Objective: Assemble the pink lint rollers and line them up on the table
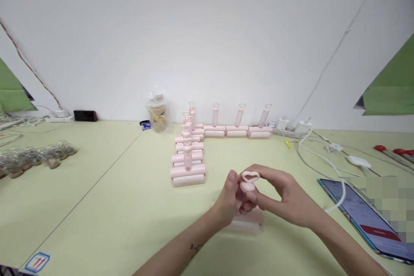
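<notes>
Both my hands are together over the near middle of the table, around one pink lint roller [244,221] with a heart-shaped loop at its handle end. My left hand [230,196] is closed around the handle below the loop. With thumb and fingers, my right hand [274,187] pinches the handle's top just under the heart loop. The roller head lies low beneath the hands, partly hidden by them. Ahead and to the left, a column of similar lint rollers [188,177] stands with handles upright. Several more lint rollers [236,131] form a row along the wall.
A bagged drink cup [159,114] stands by the wall, beside a small blue packet [145,125]. Small glass jars [50,157] cluster at left; a black phone [85,116] is behind them. At right are a lit phone [365,220], white cables [333,161] and red-handled tools [381,148].
</notes>
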`<state>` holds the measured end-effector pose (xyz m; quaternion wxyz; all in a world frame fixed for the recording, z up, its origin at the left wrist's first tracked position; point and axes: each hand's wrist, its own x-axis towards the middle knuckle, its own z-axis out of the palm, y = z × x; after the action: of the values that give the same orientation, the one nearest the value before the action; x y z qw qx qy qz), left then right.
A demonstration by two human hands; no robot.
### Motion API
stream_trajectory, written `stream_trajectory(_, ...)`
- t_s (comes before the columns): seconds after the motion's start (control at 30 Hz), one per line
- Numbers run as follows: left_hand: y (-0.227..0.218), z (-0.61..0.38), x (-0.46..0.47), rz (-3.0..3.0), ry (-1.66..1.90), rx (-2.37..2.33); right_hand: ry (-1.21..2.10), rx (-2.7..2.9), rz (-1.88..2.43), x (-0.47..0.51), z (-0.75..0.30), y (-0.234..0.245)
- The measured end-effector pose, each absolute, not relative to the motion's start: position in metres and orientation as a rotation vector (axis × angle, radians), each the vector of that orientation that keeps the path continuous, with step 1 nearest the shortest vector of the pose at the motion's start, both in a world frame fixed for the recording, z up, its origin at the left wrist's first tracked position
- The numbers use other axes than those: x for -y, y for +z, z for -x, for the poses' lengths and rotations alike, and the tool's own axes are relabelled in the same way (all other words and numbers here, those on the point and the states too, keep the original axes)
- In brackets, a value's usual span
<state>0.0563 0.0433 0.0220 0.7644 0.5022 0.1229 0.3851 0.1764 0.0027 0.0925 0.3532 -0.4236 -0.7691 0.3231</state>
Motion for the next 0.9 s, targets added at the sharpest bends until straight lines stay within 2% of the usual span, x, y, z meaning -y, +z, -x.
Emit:
stream_trajectory(0.33, 0.046, -0.058, -0.030, -1.154, 0.893, -0.593, 0.621, 1.955, 1.104, 0.004, -0.172, 0.083)
stream_trajectory(0.6, 0.037, -0.057, -0.034, -1.212, 0.931, -0.511, 0.475, 1.871, 1.055, 0.003, -0.168, 0.069)
stream_trajectory(0.67, 0.033, -0.057, -0.035, -1.223, 0.937, -0.469, 0.544, 1.849, 1.040, 0.002, -0.170, 0.067)
stream_trajectory(0.8, 0.024, -0.059, -0.037, -1.217, 0.947, -0.368, 0.941, 1.770, 0.944, 0.001, -0.171, 0.068)
stream_trajectory(0.9, 0.021, -0.060, -0.037, -1.206, 0.966, -0.317, 1.095, 1.685, 1.021, -0.001, -0.166, 0.070)
